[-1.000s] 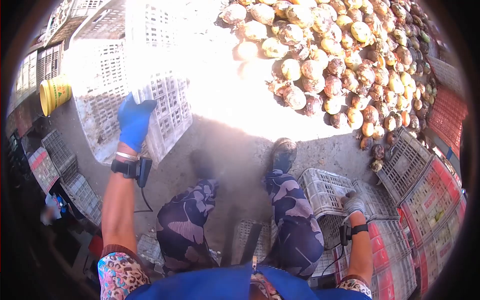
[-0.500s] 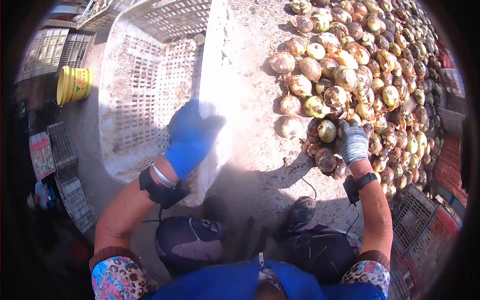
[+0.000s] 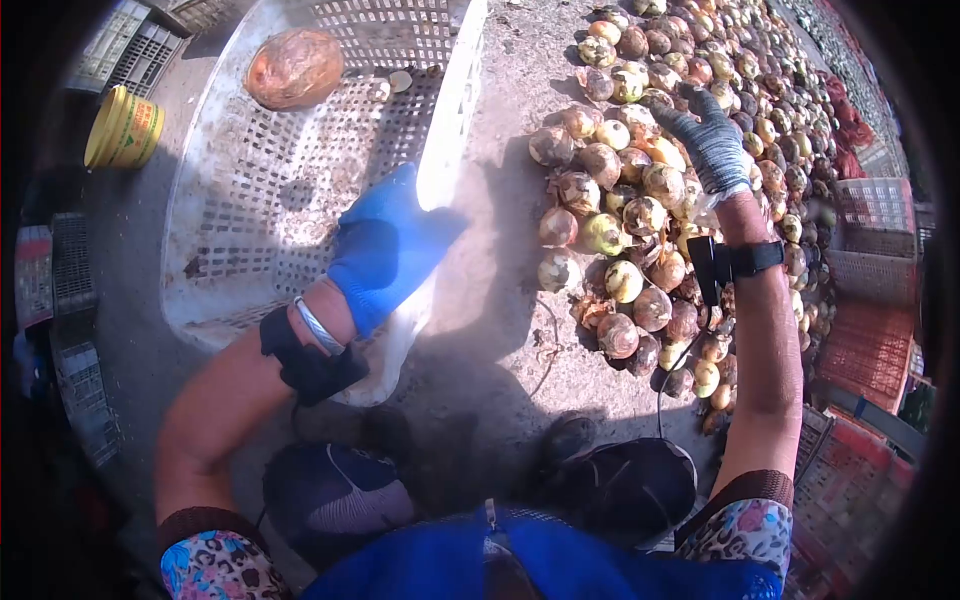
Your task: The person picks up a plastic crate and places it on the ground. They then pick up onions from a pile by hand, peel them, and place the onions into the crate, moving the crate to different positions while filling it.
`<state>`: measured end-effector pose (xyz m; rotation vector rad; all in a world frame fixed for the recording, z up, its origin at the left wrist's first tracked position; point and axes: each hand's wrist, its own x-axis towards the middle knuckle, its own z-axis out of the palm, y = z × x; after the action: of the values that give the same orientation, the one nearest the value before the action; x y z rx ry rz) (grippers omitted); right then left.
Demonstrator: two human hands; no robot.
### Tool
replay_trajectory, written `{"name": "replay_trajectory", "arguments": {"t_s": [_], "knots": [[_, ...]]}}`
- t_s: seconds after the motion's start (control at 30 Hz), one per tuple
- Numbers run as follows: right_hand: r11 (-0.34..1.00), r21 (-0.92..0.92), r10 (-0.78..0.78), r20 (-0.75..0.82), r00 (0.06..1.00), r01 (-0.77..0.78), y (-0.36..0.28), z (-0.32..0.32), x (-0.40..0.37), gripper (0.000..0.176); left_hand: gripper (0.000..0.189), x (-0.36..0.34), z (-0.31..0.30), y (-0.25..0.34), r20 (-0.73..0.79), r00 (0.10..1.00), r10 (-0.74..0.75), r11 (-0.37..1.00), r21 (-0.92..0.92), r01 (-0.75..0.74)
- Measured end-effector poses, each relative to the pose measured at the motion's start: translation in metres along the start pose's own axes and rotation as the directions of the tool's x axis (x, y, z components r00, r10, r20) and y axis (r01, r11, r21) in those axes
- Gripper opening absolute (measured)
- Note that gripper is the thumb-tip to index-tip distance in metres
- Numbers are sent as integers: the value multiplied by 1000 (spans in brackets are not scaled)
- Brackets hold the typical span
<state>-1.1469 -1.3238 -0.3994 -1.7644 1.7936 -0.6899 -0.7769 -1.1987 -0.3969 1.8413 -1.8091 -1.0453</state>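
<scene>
My left hand (image 3: 390,245), in a blue glove, grips the near part of the long right rim of a white plastic crate (image 3: 450,130), fingers on the inner side and thumb outside. A large brownish onion (image 3: 295,68) appears over the crate's far left part, apart from both hands. A dark round shadow shows on the crate floor below it, so it looks to be in the air. My right hand (image 3: 708,135), in a grey glove, is above the pile of onions (image 3: 662,183), fingers spread and nothing visible in them.
A yellow bucket (image 3: 125,128) stands left of the crate. More crates (image 3: 78,385) are stacked along the left side. On the right are reddish crates (image 3: 868,325) and red net material (image 3: 848,115). My knees and shoes are close below the crate and the pile.
My right hand has risen from the pile's near edge and moved farther out, its fingers now spread. An onion has appeared over the crate. My left hand remains at the crate's rim.
</scene>
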Motion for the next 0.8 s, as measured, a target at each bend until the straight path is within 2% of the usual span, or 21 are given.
{"name": "replay_trajectory", "arguments": {"t_s": [0.03, 0.07, 0.13, 0.17, 0.2, 0.27, 0.3, 0.33, 0.4, 0.47, 0.5, 0.53, 0.57, 0.6, 0.67, 0.7, 0.73, 0.8], "knots": [[969, -237, 67, -5, 998, -66, 18, 10, -4, 77, 38, -1, 0, 0, 2, 1000, 9, 1000, -1, -9], [880, -458, 128, -32, 991, -129, 31, 17, -6, 74, 38, 1, 1, 2, -1, 1000, 20, 1000, -4, -20], [773, -601, 296, 61, 953, -201, 35, 37, -20, 68, 32, 1, 2, 4, -55, 997, -46, 993, 108, 52], [669, -733, 353, 165, 921, -125, 31, 45, -24, 62, 32, 3, 4, 0, -80, 997, -7, 989, 144, 18], [562, -826, 278, 144, 950, -39, 34, 54, -32, 52, 32, 3, 4, 0, -86, 996, -11, 988, 151, 24], [583, -804, 226, 22, 974, -117, 62, 69, -24, 41, 32, 3, -1, 1, -85, 995, 56, 988, 150, -43], [598, -792, 236, 28, 971, -122, 50, 64, -26, 34, 32, 2, -1, -1, -81, 995, 51, 986, 161, -37], [618, -775, 248, 33, 968, -132, 57, 60, -20, 39, 31, 4, 1, -3, -91, 992, 84, 984, 167, -68], [710, -625, 320, -124, 939, -325, 78, 58, -13, 49, 31, 6, 1, 0, -108, 987, 118, 982, 162, -100], [831, -410, 337, -167, 927, -376, 102, 41, -13, 60, 32, 2, -2, 10, -82, 996, 18, 986, 165, -4], [907, -202, 325, -226, 918, -370, 119, 36, -13, 52, 32, 2, -1, 9, -77, 997, 14, 988, 157, -2], [869, 230, 478, -171, 861, -437, 128, 31, -10, 48, 34, 2, -2, 10, -72, 997, 2, 985, 171, 10], [763, 455, 540, -58, 839, -459, 138, 20, -7, 49, 35, 4, -3, 10, -67, 998, -8, 982, 190, 20], [600, 646, 570, 69, 819, -471, 121, 8, -9, 51, 35, 5, -3, 10, -64, 998, -4, 981, 191, 16], [412, 894, 285, 56, 957, -175, 104, 6, 1, 52, 36, 6, 0, 11, -84, 996, -30, 979, 198, 46], [290, 947, 47, 130, 990, -138, 58, 1, -10, 47, 36, 5, 0, 13, -79, 996, -30, 979, 200, 45], [154, 979, -198, 161, 967, -131, 10, -3, -24, 41, 36, 3, -3, 17, -79, 996, -35, 982, 181, 49], [428, 903, -267, 161, 950, -32, -2, -8, -12, 57, 36, 1, -3, 19, -74, 997, -35, 986, 157, 47]]}}
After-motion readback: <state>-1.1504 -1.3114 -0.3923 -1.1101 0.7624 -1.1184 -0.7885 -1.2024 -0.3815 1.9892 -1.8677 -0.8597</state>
